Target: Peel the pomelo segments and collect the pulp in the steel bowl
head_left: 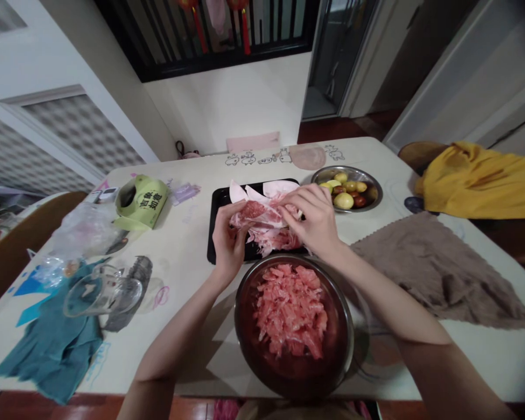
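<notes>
Over a black tray [212, 227], my left hand [228, 240] is closed around one end of a pink pomelo segment [259, 213] with pale membrane on it. The fingers of my right hand [317, 220] pinch the segment's other side, and their tips partly hide it. Pale rind pieces [280, 188] stick up at the tray's back. Pinkish membrane scraps [271, 240] lie in the tray beneath both hands. Nearer to me, between my forearms, a steel bowl [241, 326] holds a heap of loose pink pomelo flesh [291, 309].
A steel dish [378, 195] of small yellow and brown fruits stands behind my right hand. A brown cloth [437, 268] lies on the right. To the left are a glass jug [109, 291], a teal cloth [56, 344], a clear plastic bag [85, 227] and a green carton [142, 201].
</notes>
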Action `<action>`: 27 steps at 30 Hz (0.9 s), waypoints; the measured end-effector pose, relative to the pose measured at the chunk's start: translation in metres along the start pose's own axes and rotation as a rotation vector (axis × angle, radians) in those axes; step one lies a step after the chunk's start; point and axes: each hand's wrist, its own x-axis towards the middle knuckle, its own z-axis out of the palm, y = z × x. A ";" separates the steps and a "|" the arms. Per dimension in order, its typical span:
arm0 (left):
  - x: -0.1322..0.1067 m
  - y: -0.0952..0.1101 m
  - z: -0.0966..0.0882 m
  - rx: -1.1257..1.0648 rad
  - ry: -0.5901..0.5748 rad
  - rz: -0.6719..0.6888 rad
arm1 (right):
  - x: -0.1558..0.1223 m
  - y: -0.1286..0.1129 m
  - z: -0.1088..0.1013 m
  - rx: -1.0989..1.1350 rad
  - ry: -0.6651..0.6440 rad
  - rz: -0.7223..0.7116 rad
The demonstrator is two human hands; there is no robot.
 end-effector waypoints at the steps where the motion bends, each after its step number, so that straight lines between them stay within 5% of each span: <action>1: 0.001 -0.001 -0.001 0.004 0.010 -0.009 | 0.001 0.000 -0.002 0.042 0.004 0.029; 8: 0.007 -0.001 -0.005 0.036 0.086 -0.013 | 0.015 -0.018 -0.031 0.419 -0.137 0.211; 13: 0.008 -0.001 -0.005 0.014 0.110 -0.016 | 0.012 -0.030 -0.051 0.572 -0.603 0.166; 16: 0.008 -0.001 -0.005 0.014 0.094 -0.033 | 0.007 -0.034 -0.052 0.508 -0.720 0.063; 19: 0.008 0.000 -0.004 0.003 0.061 -0.040 | 0.006 -0.038 -0.046 0.448 -0.616 0.072; 24: 0.004 0.003 -0.002 -0.031 -0.041 -0.043 | 0.005 -0.040 -0.034 0.318 -0.147 0.072; 27: -0.001 0.005 -0.001 -0.062 -0.120 -0.060 | 0.002 -0.041 -0.027 0.253 -0.067 -0.040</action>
